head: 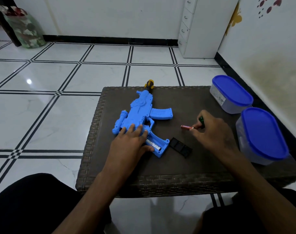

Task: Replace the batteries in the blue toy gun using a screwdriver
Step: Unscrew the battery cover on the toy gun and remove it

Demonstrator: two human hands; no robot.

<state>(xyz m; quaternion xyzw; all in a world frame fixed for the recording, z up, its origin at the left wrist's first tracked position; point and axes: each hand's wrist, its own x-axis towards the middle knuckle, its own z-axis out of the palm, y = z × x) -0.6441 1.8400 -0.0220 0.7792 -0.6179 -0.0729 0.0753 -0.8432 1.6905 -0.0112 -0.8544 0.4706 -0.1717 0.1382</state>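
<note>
Blue toy gun [140, 114], light rigid plastic, is pressed flat under spread left hand [129, 144]; red battery [186, 127], small and slippery, is pinched endwise by right hand [213, 132].

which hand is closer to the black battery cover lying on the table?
Left, though not by much. The left hand rests on the blue toy gun, just left of the black battery cover. The right hand is up and to its right, holding a red battery.

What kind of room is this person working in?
Probably a room in a home. The floor is glossy white tile with black lines, a white drawer cabinet stands against the wall, and the toy gun lies on a low woven table beside lidded plastic tubs.
</note>
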